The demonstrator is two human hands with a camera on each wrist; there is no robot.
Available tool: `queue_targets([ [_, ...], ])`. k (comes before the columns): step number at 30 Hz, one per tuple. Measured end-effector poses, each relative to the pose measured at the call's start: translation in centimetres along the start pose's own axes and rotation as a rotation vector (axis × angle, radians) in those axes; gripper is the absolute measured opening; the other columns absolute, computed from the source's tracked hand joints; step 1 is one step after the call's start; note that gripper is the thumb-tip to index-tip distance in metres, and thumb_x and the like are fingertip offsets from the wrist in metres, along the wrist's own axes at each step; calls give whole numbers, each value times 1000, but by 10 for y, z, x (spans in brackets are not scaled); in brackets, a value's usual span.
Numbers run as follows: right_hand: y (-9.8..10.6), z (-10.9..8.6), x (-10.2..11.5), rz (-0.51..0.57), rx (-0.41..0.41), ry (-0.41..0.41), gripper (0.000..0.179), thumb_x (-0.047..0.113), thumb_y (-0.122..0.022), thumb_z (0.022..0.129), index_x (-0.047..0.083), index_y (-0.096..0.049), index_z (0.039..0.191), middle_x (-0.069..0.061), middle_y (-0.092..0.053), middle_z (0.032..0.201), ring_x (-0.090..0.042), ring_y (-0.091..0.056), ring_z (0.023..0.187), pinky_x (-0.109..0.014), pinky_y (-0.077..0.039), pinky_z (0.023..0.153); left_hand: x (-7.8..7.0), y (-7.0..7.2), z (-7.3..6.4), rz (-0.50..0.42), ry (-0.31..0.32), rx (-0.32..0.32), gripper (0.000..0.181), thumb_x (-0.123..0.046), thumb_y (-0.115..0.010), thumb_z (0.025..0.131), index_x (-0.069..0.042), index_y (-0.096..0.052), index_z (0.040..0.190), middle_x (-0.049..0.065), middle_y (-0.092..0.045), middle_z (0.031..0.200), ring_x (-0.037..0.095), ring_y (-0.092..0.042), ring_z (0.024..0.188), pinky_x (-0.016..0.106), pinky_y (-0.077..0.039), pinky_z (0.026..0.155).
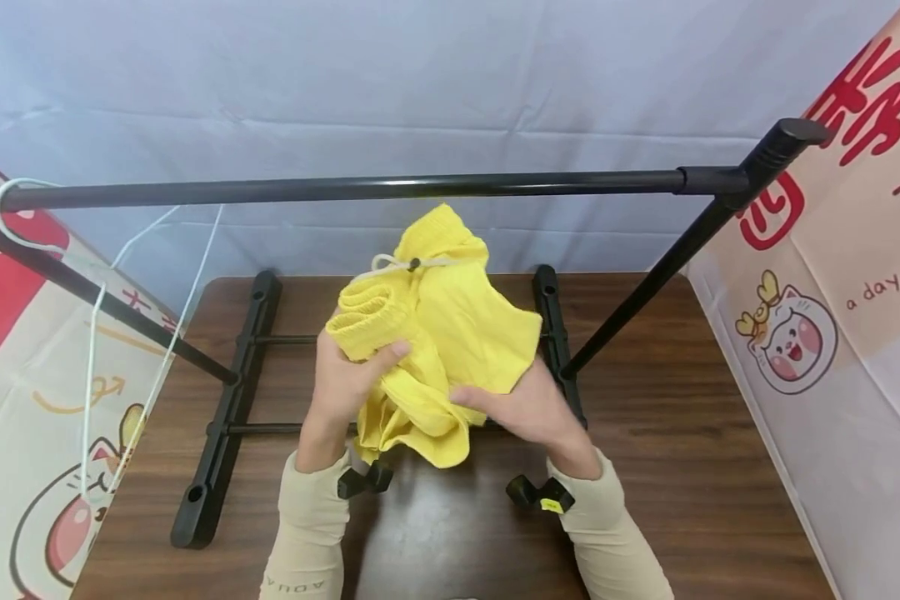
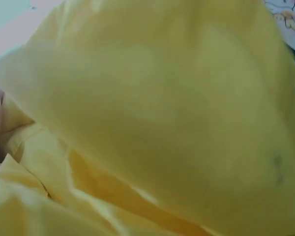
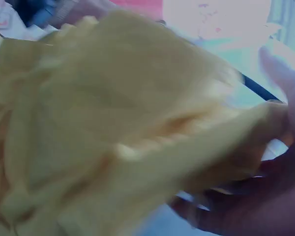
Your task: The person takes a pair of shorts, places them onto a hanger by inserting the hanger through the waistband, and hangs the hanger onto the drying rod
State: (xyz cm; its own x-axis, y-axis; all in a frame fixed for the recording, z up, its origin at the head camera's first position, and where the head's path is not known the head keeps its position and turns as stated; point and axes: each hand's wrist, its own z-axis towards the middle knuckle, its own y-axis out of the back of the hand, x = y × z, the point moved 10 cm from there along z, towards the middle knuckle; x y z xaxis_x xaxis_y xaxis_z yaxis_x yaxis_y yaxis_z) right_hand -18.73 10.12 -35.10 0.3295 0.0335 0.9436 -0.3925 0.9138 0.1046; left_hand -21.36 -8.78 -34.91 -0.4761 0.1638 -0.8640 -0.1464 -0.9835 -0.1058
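Observation:
Bunched yellow shorts (image 1: 480,321), with a gathered elastic waistband and a pale drawstring, are held up in front of the rack's base. My left hand (image 1: 348,379) grips them at the left, thumb over the rolled waistband and fingers behind the cloth. On the right side my right hand (image 1: 528,404) holds the lower edge, its thumb in front and its fingers mostly hidden behind. Blurred yellow cloth fills most of the left wrist view. In the right wrist view, the right hand's fingers (image 3: 221,211) curl beneath the cloth.
A black garment rack (image 1: 420,190) spans the view, its slanted posts meeting feet on the brown wooden table (image 1: 690,467). At the left, a white hanger (image 1: 93,350) hangs from the rail. A pale cloth backdrop (image 1: 420,100) stands behind, with printed panels at both sides.

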Motion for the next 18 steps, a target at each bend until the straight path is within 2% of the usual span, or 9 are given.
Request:
queue_targets([
  [3, -13, 4, -3, 26, -9, -43, 39, 10, -77, 96, 7, -61, 132, -15, -71, 120, -19, -75, 104, -40, -65, 87, -1, -14, 0, -2, 10, 108, 61, -9, -87, 85, -8, -58, 139, -2, -69, 121, 14, -69, 108, 29, -60, 94],
  [6, -9, 4, -11, -18, -49, -87, 29, 7, -69, 101, 5, -62, 129, -17, -73, 116, -18, -77, 98, -39, -65, 84, -3, -13, 2, 14, 17, 150, 70, -6, -87, 84, -4, -53, 146, 0, -68, 128, 17, -68, 113, 31, -58, 99],
  [8, 2, 1, -19, -70, -94, -104, 25, 10, -66, 103, 3, -64, 127, -18, -74, 110, -15, -77, 92, -36, -65, 81, -6, -2, 3, 19, 13, 114, 68, 0, -85, 84, -3, -55, 144, 1, -69, 128, 17, -69, 112, 31, -59, 98],
  [11, 25, -4, -26, -162, -173, -108, 23, 17, -66, 105, 3, -67, 123, -13, -76, 104, -9, -75, 88, -29, -62, 82, -9, 19, 1, -27, 28, 31, 61, 7, -81, 83, -5, -59, 139, 2, -71, 123, 16, -70, 108, 30, -60, 94],
  [14, 48, -8, -24, -196, -249, -65, 18, 16, -65, 105, 2, -69, 117, -5, -76, 98, -9, -75, 87, -26, -61, 82, -10, 40, -2, -83, 62, -60, 52, 8, -79, 84, -6, -62, 131, 2, -72, 115, 15, -70, 103, 28, -61, 90],
  [16, 58, -11, -23, -204, -265, -47, 16, 13, -66, 104, 2, -69, 116, 2, -75, 97, -9, -75, 88, -24, -60, 83, -11, 48, -2, -110, 77, -95, 48, 6, -80, 85, -6, -63, 128, 2, -71, 112, 15, -70, 102, 28, -61, 89],
  [18, 65, -14, -22, -206, -257, -48, 16, 10, -67, 103, 1, -68, 116, 6, -75, 97, -10, -75, 88, -25, -61, 82, -14, 53, -2, -108, 62, -113, 48, 7, -80, 84, -7, -63, 127, 2, -71, 111, 14, -70, 101, 28, -60, 89],
])
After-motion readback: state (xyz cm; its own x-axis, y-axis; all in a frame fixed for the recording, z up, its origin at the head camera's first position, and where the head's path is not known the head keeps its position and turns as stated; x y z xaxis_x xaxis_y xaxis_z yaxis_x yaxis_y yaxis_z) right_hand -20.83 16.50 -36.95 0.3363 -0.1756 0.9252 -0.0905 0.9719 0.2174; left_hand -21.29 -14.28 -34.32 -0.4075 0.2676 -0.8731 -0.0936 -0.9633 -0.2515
